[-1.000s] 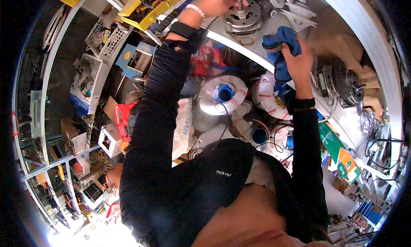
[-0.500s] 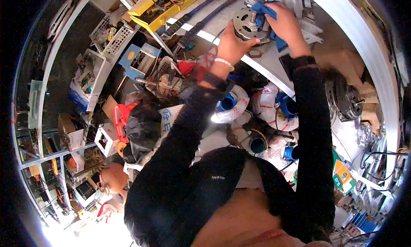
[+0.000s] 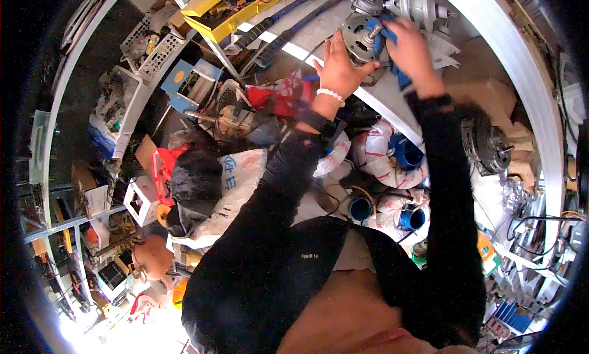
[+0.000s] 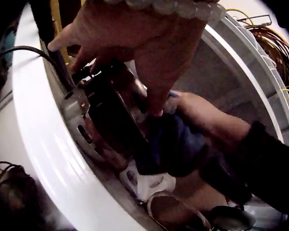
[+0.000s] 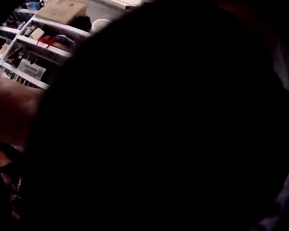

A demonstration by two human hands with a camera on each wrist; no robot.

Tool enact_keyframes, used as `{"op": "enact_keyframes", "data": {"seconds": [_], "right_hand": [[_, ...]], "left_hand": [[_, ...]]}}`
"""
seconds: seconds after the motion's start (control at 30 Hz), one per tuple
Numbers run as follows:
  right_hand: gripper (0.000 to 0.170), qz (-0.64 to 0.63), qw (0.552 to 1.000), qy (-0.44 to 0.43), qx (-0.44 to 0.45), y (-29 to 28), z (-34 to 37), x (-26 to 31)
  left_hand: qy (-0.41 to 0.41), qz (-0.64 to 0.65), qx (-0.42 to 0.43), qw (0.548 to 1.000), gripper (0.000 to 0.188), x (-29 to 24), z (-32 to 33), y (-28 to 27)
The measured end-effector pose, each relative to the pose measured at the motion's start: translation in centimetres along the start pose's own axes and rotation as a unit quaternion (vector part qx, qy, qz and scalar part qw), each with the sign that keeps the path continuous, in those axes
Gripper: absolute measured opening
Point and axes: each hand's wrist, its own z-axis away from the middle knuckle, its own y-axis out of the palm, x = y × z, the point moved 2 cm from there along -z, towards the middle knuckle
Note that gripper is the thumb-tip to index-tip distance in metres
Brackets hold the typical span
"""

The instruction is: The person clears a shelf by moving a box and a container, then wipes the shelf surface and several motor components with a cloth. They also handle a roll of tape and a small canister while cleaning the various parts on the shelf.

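Note:
A round metal motor point(image 3: 357, 42) with a slotted end plate and a central shaft sits on the bench near its front edge. My left hand point(image 3: 342, 70), with a beaded bracelet, lies at the motor's near side, fingers straight and thumb spread wide. In the left wrist view, its fingers reach over the dark motor body point(image 4: 113, 110). My right hand point(image 3: 414, 54) grips a blue cloth point(image 3: 402, 79) beside the shaft; part of the cloth hangs below the hand. In the right wrist view, a dark shape hides most of the work.
White plastic parts point(image 3: 420, 7) stand behind my right hand. Another motor point(image 3: 485, 145) is at the right. A yellow bin point(image 3: 211, 33) is at the upper left. Below the bench's white edge point(image 3: 389, 114) are white-wrapped rings point(image 3: 377, 157) with blue centres.
My left hand has come down from the motor's top to its near side, its fingers straightening lately. My right hand has carried the blue cloth up and left to the shaft.

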Motion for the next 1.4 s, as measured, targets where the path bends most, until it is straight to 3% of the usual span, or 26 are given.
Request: {"op": "enact_keyframes", "data": {"seconds": [0.03, 0.17, 0.23, 0.3, 0.37, 0.4, 0.43, 0.5, 0.53, 0.57, 0.63, 0.7, 0.77, 0.83, 0.87, 1.13, 1.3, 1.33, 1.4], "right_hand": [[0.038, 0.04, 0.998, 0.043, -0.024, 0.2, 2.2, 0.0], [0.035, -0.035, 0.985, 0.14, 0.093, -2.7, 7.5, 4.6], [0.037, -0.06, 0.988, 0.142, 0.004, -2.9, 8.9, 4.9], [0.039, -0.148, 0.973, 0.16, -0.072, -2.5, 9.1, 4.8], [0.043, -0.301, 0.924, 0.2, -0.124, -1.1, 9.2, 5.5], [0.05, -0.557, 0.79, 0.252, -0.054, -1.4, 8.8, 7.6], [0.05, -0.607, 0.77, 0.198, 0.0, -1.0, 8.3, 8.2], [0.046, -0.543, 0.774, 0.31, 0.102, -4.2, 7.2, 9.2], [0.039, -0.501, 0.815, 0.281, 0.07, -3.1, 6.7, 6.4], [0.036, -0.43, 0.866, 0.252, -0.031, -2.6, 5.9, 4.8], [0.037, -0.236, 0.958, 0.122, -0.109, 0.1, 3.3, 0.7], [0.033, -0.278, 0.957, 0.078, -0.036, 0.9, 1.7, 0.7], [0.03, -0.284, 0.956, 0.075, 0.012, 1.5, 0.7, 0.5], [0.029, -0.254, 0.959, 0.116, 0.036, 2.4, 0.5, -0.4], [0.032, -0.209, 0.972, 0.108, 0.017, 2.5, 0.3, 0.1], [0.038, -0.177, 0.976, 0.125, 0.003, 2.7, -0.4, 1.7], [0.038, -0.211, 0.969, 0.127, 0.022, 2.7, -0.2, 0.1], [0.038, -0.187, 0.974, 0.123, 0.028, 2.6, -0.3, 0.0], [0.038, -0.177, 0.978, 0.109, 0.002, 2.1, -0.5, 0.8]], "left_hand": [[0.005, -0.008, -0.008, 1.0, 0.111, -0.1, 0.0, 0.3], [0.055, -0.051, -0.02, 0.997, 0.101, 0.2, 0.7, 0.8], [0.124, -0.06, -0.04, 0.99, 0.097, 1.8, 0.2, 0.8], [0.152, 0.094, -0.055, 0.982, 0.087, 0.1, 2.1, -2.1], [0.124, 0.289, 0.051, 0.948, 0.088, -0.7, 4.4, -2.0], [0.119, 0.33, 0.109, 0.93, 0.089, -1.8, 5.4, -2.2], [0.104, 0.311, 0.069, 0.942, 0.084, -2.8, 6.1, -2.9], [0.058, 0.246, 0.022, 0.967, 0.078, -1.7, 5.5, -4.9], [0.096, 0.303, -0.087, 0.944, 0.068, -0.9, 4.9, -5.1], [0.096, 0.376, -0.141, 0.911, 0.06, -1.8, 4.2, -6.6], [0.13, 0.311, -0.22, 0.915, 0.056, -1.4, 0.7, -7.9], [0.238, 0.019, -0.22, 0.946, 0.059, -2.2, -3.5, -7.6], [0.299, -0.028, -0.17, 0.939, 0.057, -2.6, -6.6, -5.3], [0.238, -0.216, -0.081, 0.943, 0.054, -3.7, -5.5, -3.4], [0.195, -0.262, -0.091, 0.941, 0.05, -3.9, -5.1, -2.8], [0.183, -0.271, -0.162, 0.931, 0.043, -2.5, 1.2, -1.4], [0.358, -0.254, 0.036, 0.898, 0.036, -1.5, 6.2, 1.2], [0.357, -0.235, -0.018, 0.904, 0.036, -1.0, 6.2, 1.4], [0.32, -0.219, -0.035, 0.921, 0.038, -1.6, 5.6, 0.5]]}}
